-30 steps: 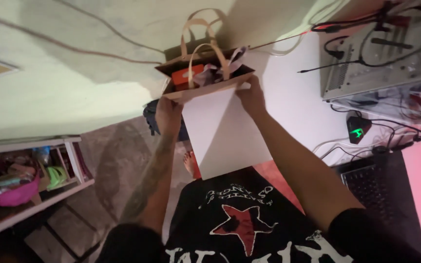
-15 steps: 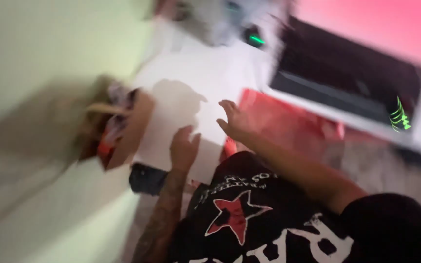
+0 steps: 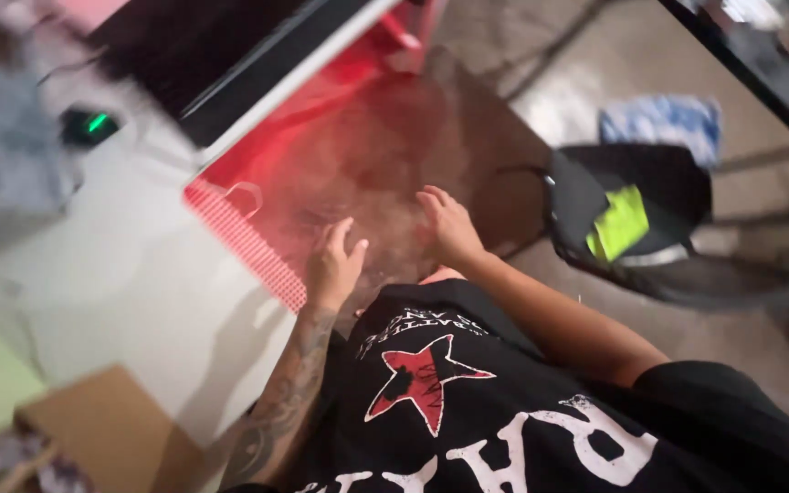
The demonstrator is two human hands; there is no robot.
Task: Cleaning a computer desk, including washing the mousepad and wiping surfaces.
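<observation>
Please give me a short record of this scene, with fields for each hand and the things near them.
left hand: open, empty, at the white table's edge
right hand: open, empty, over the floor
near hands: red mesh thing
lower left: brown paper bag on table
right side: black bag with yellow-green item on floor
image: blurred

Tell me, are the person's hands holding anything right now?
No, both are empty. The left hand and right hand hover with fingers spread over the red-lit floor, nothing between them.
</observation>
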